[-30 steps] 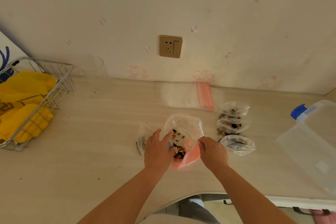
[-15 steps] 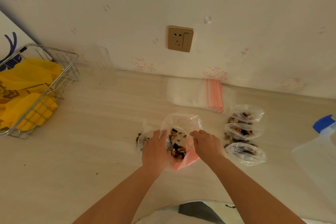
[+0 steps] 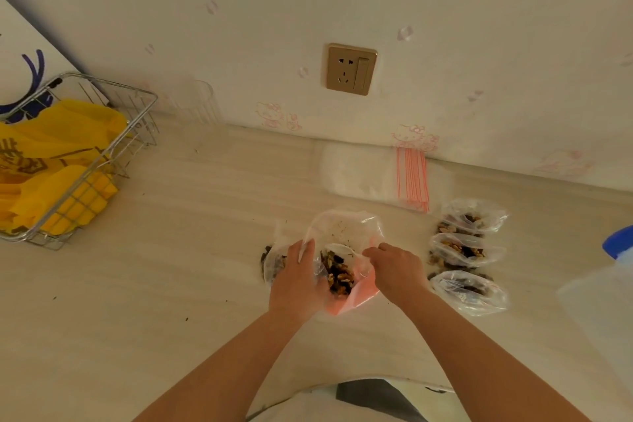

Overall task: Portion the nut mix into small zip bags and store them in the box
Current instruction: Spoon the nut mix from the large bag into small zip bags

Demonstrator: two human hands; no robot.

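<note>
- I see the left hand curled round the left side of the big clear bag, its grip grasping the plastic.
- Right hand pinches the bag's right edge, fingertips clenched on the film; both hands spread the mouth open.
- Nut mix sits inside the bag, between the two hands, dark and tan pieces.
- The bag's pink lower part shows just below and between the hands.
- One small filled zip bag lies just left of the left hand, partly hidden by it.
- Three filled small bags lie in a column just right of the right hand, on the desk.
- Stack of empty zip bags with red strips lies beyond the hands, against the wall.
- Clear box with blue clip is far right of the right hand, cut by the frame edge.
- Wire basket with yellow bags is well left of the left hand.
- Wall socket above, beyond the hands.
</note>
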